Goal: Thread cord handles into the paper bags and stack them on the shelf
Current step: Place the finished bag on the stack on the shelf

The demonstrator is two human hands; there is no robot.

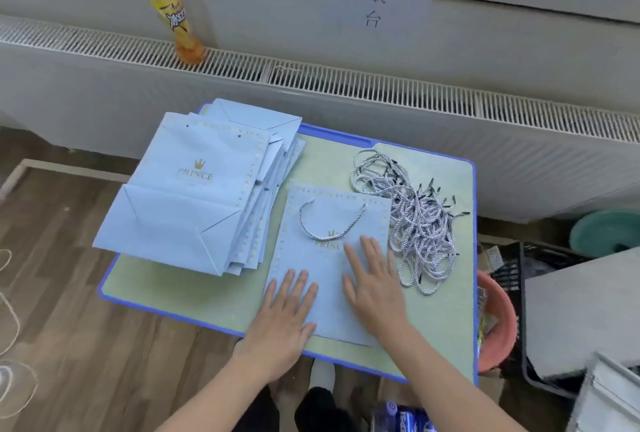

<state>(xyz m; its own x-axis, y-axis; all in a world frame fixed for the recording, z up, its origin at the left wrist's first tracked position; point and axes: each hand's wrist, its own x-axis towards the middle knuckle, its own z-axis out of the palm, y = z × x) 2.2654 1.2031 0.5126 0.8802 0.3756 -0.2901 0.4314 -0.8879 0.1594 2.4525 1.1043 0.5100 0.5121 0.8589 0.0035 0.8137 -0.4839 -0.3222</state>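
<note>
Left hand (284,315) and right hand (375,287), both flat with fingers spread, press the flattened pale-blue paper bag (325,258) at the near edge of the blue-rimmed green table (180,296), its twisted grey-white cord handle (330,223) threaded beyond; even pressure should sharpen creases before stacking.
</note>
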